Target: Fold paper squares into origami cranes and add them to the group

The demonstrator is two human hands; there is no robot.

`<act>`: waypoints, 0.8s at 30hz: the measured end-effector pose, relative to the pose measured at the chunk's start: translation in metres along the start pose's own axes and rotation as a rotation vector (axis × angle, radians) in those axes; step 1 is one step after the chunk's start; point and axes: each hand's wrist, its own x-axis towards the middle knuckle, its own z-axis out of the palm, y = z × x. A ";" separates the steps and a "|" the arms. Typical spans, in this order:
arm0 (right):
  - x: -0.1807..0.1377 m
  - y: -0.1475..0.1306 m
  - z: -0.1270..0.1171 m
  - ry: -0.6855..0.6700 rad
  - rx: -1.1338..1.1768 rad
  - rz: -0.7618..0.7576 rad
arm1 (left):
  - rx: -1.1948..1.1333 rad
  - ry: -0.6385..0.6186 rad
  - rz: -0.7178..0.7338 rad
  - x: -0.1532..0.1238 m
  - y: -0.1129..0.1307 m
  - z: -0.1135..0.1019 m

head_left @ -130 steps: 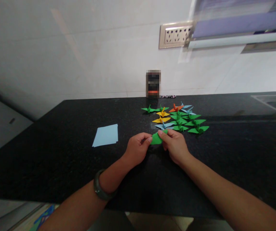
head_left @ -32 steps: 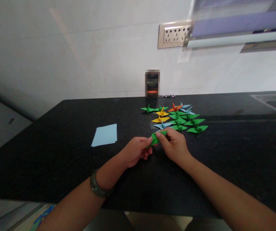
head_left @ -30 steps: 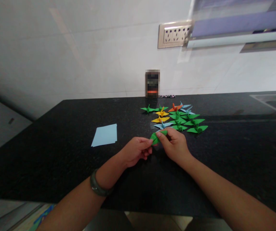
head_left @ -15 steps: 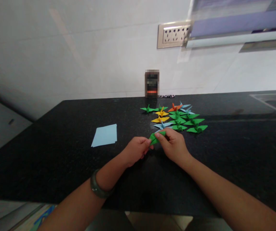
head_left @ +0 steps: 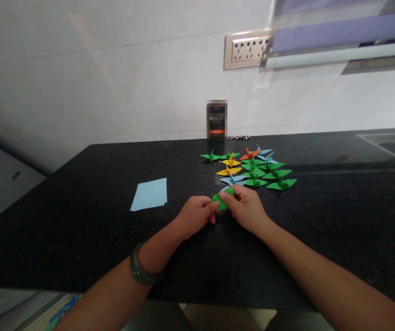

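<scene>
A small piece of folded green paper [head_left: 223, 201] is pinched between both hands, low over the dark counter. My left hand [head_left: 199, 214] grips its left end, thumb on top. Its right end is in my right hand [head_left: 247, 202], also with the thumb on top; the other fingers partly hide behind the paper. Just beyond my hands, several folded paper cranes stand in rows: green ones [head_left: 282, 184], yellow ones [head_left: 229, 171], light blue ones [head_left: 232, 179] and an orange one [head_left: 250, 154]. My right hand partly covers the nearest blue one.
Left of my hands lies a stack of light blue paper sheets [head_left: 149, 194] on the black counter [head_left: 90, 220]. A dark phone-like object [head_left: 217, 120], blurred out, leans on the wall, with a patterned strap [head_left: 239, 138] beside it. A socket panel [head_left: 247, 49] is on the wall above.
The green paper has turned slightly in my fingers and shows a broader face. My left thumb has slid a little further onto it. The cranes and blue sheets have not moved.
</scene>
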 end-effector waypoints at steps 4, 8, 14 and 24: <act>0.002 0.001 -0.002 -0.010 0.053 0.082 | -0.149 -0.052 -0.045 -0.001 0.002 0.000; 0.010 0.004 -0.016 0.062 0.019 0.078 | -0.242 -0.119 -0.123 -0.001 0.002 -0.001; 0.013 -0.005 -0.030 -0.054 0.015 0.077 | -0.268 0.126 0.068 0.001 0.000 -0.002; 0.002 -0.013 -0.005 -0.217 0.317 0.181 | -0.114 -0.039 0.122 -0.004 0.001 0.003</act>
